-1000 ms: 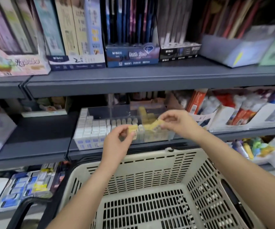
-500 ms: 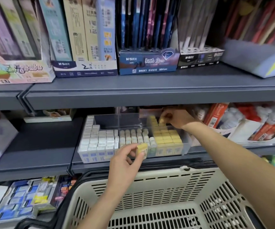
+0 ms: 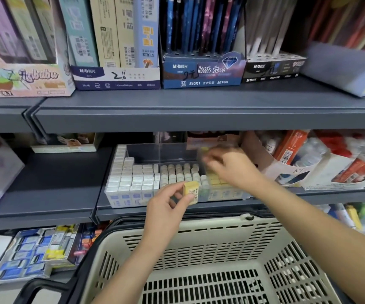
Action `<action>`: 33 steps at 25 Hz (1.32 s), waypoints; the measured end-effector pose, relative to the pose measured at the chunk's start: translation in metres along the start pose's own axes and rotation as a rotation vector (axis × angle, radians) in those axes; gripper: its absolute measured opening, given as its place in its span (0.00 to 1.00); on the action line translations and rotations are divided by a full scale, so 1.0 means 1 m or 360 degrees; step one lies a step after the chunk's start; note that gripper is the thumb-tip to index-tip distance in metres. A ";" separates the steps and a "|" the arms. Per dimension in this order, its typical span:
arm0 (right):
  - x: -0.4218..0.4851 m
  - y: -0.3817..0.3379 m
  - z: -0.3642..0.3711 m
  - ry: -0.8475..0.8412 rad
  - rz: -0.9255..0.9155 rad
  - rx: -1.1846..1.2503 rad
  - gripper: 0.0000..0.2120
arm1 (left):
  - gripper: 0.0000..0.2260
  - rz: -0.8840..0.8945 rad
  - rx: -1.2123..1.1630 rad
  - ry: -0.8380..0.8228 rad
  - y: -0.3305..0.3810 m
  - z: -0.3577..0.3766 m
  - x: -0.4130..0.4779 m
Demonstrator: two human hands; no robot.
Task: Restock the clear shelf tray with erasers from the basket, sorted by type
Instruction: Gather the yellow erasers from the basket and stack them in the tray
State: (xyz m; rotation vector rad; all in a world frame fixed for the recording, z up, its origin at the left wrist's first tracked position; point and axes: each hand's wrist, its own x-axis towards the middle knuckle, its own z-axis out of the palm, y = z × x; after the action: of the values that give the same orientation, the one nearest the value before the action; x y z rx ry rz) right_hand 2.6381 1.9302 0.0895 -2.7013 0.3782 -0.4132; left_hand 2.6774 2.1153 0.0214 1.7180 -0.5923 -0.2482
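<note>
Left hand (image 3: 166,207) pinches 1 yellow eraser (image 3: 191,191), ready beside the clear shelf tray (image 3: 177,153) — right hand (image 3: 232,167) blurred over its yellow column (image 3: 215,182), grip unclear.

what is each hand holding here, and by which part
The left hand pinches a small yellow wrapped eraser by its lower half, thumb against fingers. The right hand, blurred over the clear plastic tray, cannot be told.

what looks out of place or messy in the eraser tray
Nothing stands out. The clear tray holds tidy rows: white erasers left, pale rounded ones in the middle, yellow ones right. The only loose yellow eraser is pinched in the left hand; the right hand is blurred over the yellow section.
</note>
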 end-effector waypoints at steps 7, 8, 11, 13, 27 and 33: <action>-0.049 -0.029 0.002 -0.0221 -0.0288 0.0153 0.11 | 0.12 0.0078 0.0006 -0.0052 0.004 0.000 -0.001; -0.051 -0.029 0.001 -0.0219 -0.0290 0.0173 0.11 | 0.13 0.0091 -0.0002 -0.0048 0.006 0.000 -0.002; -0.049 -0.017 -0.008 -0.0139 -0.0187 0.0176 0.10 | 0.11 0.0244 0.0162 0.0062 0.009 -0.005 0.000; -0.034 0.002 -0.019 0.0024 -0.0005 0.0088 0.10 | 0.08 0.0364 0.0449 0.0255 0.008 -0.014 0.006; 0.061 0.064 0.013 -0.0342 0.0225 -0.0282 0.14 | 0.14 0.0407 0.1090 0.0356 -0.013 -0.023 0.016; 0.063 0.070 0.014 -0.0442 0.0259 -0.0263 0.13 | 0.13 0.0443 0.1093 0.0366 -0.015 -0.023 0.015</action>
State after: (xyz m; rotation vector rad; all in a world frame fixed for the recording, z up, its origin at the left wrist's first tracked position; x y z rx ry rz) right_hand 2.6862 1.8524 0.0632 -2.8063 0.5669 0.0418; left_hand 2.7048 2.1292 0.0152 2.2434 -0.7897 0.3931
